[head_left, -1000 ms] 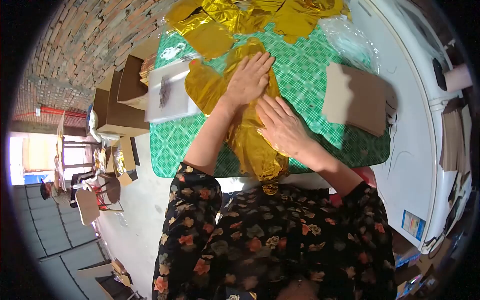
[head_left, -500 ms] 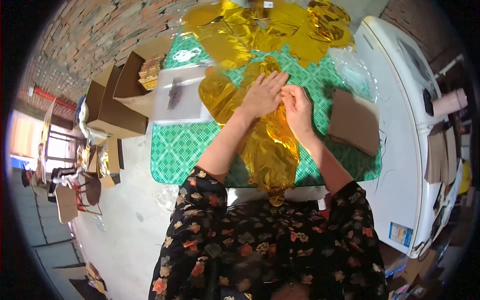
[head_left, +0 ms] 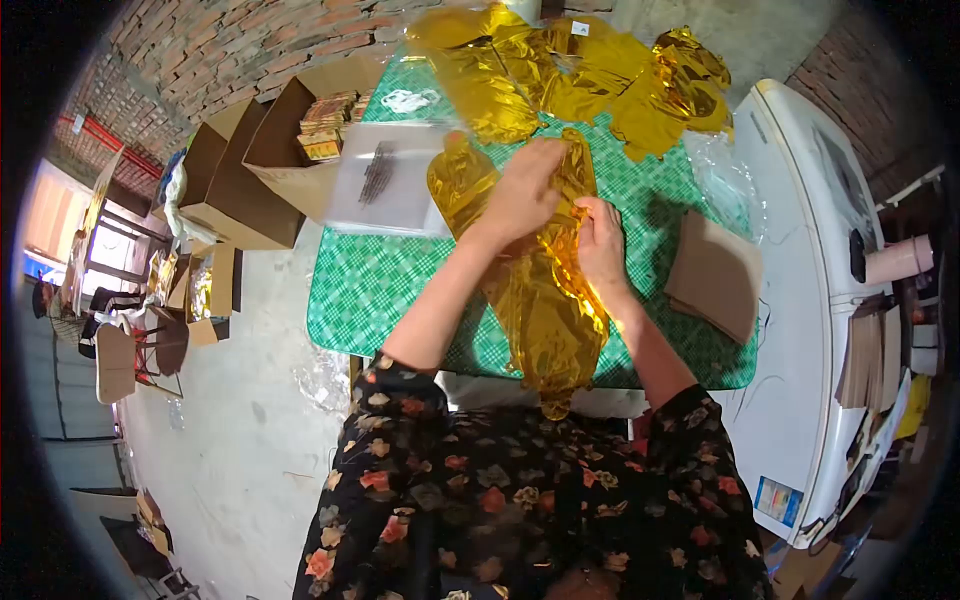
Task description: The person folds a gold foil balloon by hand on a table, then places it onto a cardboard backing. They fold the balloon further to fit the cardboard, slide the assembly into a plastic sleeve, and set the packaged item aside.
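A flat, uninflated gold foil balloon (head_left: pixel 545 325) lies on the green checked tablecloth (head_left: pixel 385 290), its narrow lower end reaching over the near table edge. My right hand (head_left: pixel 600 245) pinches the foil between thumb and fingers at the right side of its middle, where it is creased and shiny. Over the upper part of the same balloon is my left hand (head_left: pixel 525 195), back up. Its fingers are bent downward and blurred, so their grip does not show.
More gold foil balloons (head_left: pixel 590 75) cover the far end. Clear plastic sleeves (head_left: pixel 390 190) lie at left, brown cardboard sheets (head_left: pixel 715 275) at right. Cardboard boxes (head_left: pixel 235 190) stand beyond the table's left side; a white refrigerator (head_left: pixel 800 300) stands along the right.
My left hand has gone from lying flat with spread fingers to bent fingers. My right hand has moved slightly down, away from the left, still pinching the foil. The view has shifted a little.
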Action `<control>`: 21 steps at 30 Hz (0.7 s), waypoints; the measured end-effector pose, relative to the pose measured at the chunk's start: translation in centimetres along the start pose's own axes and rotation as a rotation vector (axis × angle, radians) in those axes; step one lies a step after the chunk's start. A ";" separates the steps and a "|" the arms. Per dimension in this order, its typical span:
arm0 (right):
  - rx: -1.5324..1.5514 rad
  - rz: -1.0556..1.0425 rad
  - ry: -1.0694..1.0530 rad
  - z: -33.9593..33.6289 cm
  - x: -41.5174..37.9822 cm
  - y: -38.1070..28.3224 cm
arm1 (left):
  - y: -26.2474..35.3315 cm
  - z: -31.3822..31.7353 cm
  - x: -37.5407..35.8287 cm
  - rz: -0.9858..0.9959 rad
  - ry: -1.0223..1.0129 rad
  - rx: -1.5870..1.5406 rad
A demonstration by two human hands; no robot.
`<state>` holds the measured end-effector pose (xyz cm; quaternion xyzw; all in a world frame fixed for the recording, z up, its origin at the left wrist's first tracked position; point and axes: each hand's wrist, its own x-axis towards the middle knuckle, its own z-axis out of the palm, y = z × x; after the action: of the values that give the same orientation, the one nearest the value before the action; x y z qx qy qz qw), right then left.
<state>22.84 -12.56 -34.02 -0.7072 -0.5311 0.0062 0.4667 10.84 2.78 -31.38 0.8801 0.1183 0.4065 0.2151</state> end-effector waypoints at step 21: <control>-0.125 -0.138 -0.036 0.8 -0.1 0.2 | 9.4 -11.2 -10.6 -1.227 0.300 -1.017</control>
<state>22.57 -12.16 -34.66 -0.6963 -0.5864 -0.0464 0.4111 -4.18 -6.42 -27.49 0.3892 0.4083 0.3339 0.7552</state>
